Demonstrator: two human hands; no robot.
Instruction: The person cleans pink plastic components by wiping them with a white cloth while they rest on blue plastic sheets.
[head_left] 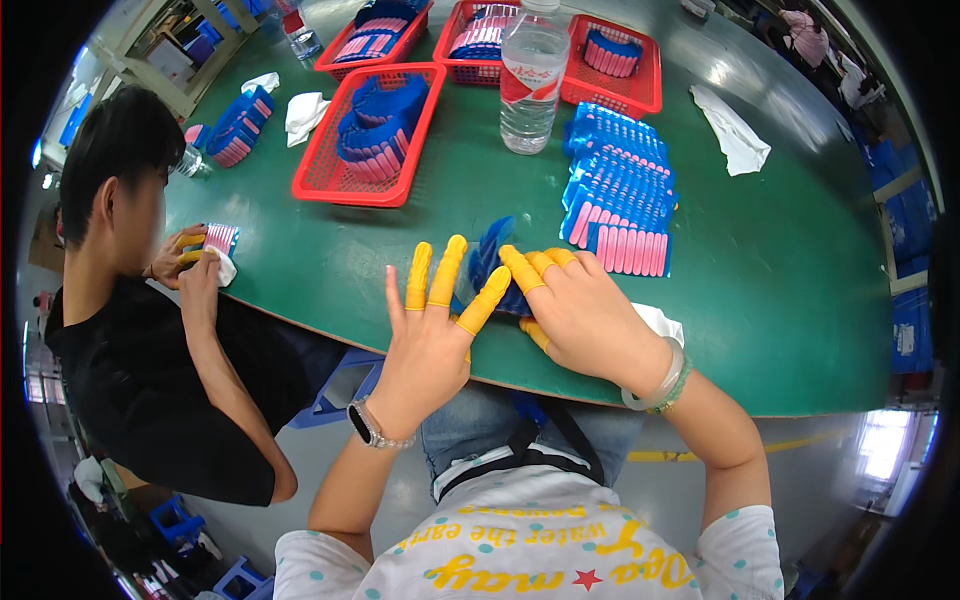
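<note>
In front of me at the table's near edge is a bent, glossy blue sheet [488, 255], partly hidden by my fingers. My left hand [428, 350] has its index finger and thumb closed on the sheet's near left part, while its other fingers stretch upward. My right hand [590, 310] grips the sheet's right side with bent fingers. Yellow finger cots cover several fingers on both hands. Beyond my right hand lies a spread stack of blue sheets [620, 190] with rows of pink oblong pieces. A white cloth [660, 322] sits partly behind my right wrist.
A red basket [303, 178] holds curled blue-and-pink sheets, with more red baskets [655, 95] behind. A clear bottle [528, 90] stands between baskets and stack. White cloths [735, 130] lie on the green table [800, 280]. At left, a person [150, 380] handles a similar sheet [221, 238].
</note>
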